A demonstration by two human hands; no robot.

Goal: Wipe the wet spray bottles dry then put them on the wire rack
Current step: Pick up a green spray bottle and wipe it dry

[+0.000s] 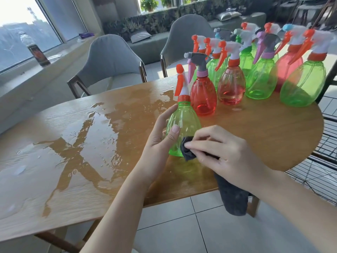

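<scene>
The left hand (160, 136) has its grip curled round the side of a translucent green plastic spray bottle with an orange trigger and white nozzle head (184, 125), thumb across the front, holding it upright on the wooden tabletop (91, 161) near its front edge. The right hand (222, 152) pinches a bunched dark grey cloth (187, 150) against the bottle's lower body, the rest of the cloth hanging off the tabletop edge below the wrist. So this bottle is mid-wipe, by my reading. Behind it stands a crowd of red and green spray bottles (255, 70), all upright on the tabletop; whether any is already dry cannot be told. The black wire rack (326, 161), just beside the tabletop at the right, shows no bottle in its visible part, so most of the job looks left. A wide puddle of water (76, 143) spreads over the tabletop's left half.
</scene>
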